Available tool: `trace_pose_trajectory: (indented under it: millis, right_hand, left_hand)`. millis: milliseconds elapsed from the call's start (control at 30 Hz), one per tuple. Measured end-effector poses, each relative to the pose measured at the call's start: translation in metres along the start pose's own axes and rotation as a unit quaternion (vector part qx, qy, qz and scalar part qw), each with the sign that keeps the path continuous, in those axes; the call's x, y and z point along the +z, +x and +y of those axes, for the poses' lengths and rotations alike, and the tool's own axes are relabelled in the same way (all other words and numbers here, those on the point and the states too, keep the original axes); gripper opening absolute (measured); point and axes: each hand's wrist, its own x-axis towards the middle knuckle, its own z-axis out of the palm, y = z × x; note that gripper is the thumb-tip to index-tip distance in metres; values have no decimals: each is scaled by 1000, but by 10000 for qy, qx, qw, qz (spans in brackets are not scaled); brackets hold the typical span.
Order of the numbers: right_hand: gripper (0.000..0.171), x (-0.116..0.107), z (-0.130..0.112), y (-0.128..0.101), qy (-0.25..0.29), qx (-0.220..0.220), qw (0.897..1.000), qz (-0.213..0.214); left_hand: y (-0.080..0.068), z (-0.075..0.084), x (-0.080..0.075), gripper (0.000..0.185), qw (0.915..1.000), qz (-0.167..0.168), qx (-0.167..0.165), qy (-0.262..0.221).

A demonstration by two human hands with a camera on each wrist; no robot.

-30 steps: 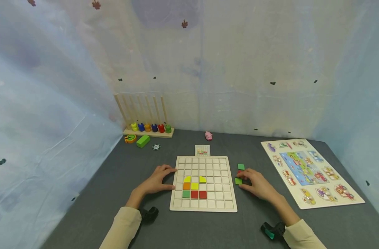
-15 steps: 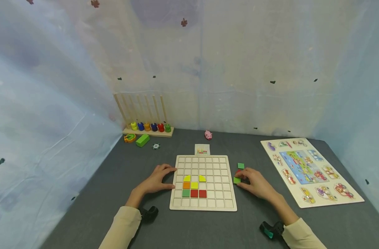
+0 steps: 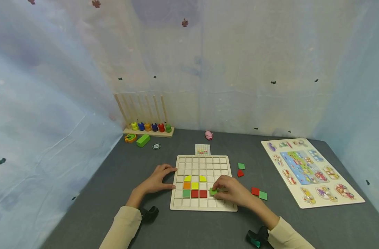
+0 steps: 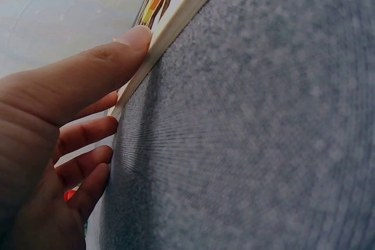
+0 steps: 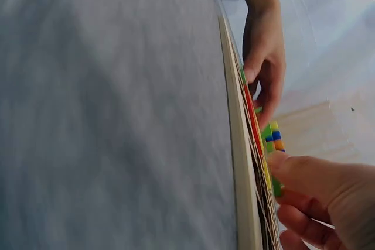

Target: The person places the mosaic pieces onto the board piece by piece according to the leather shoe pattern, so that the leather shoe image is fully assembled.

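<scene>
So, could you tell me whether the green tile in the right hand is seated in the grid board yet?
Cannot tell: the right hand pinches the green tile over the grid board, hiding its seating.

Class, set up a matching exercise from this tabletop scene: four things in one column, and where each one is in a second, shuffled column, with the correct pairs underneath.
Things
1. green tile
2. pink pig
3. vehicle puzzle
4. left hand

Places
A. at the far edge of the table, by the backdrop
B. pinched in the right hand over the grid board
C. resting against the grid board's left edge
D. flat on the table, right of the grid board

Pairs: 1-B, 2-A, 3-D, 4-C
</scene>
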Motion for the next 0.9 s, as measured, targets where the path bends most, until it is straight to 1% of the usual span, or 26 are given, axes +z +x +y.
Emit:
trace_pose_trajectory:
  millis: [133, 300, 567, 667, 800, 900]
  right_hand:
    - [14, 6, 0, 2, -70, -172, 9998, -90]
    - [11, 6, -1, 2, -126, -258, 9996, -45]
    - [15, 6, -1, 0, -36, -221, 9997, -52]
    - [17, 4, -1, -2, 53, -107, 9999, -66]
    - [30, -6, -1, -7, 262, 167, 9995, 23]
    - [37, -16, 2, -14, 300, 353, 9988, 164]
  left_hand:
    - [0, 2, 0, 68, 10000, 17, -1, -7]
    - [0, 2, -1, 67, 10000, 24, 25, 15]
    - [-1, 3, -1, 67, 10000, 20, -8, 25]
    - [0, 3, -1, 67, 10000, 21, -21, 17]
    - [0, 3, 0, 67, 10000, 18, -66, -7]
    - [0, 3, -1, 68, 9999, 8, -101, -21]
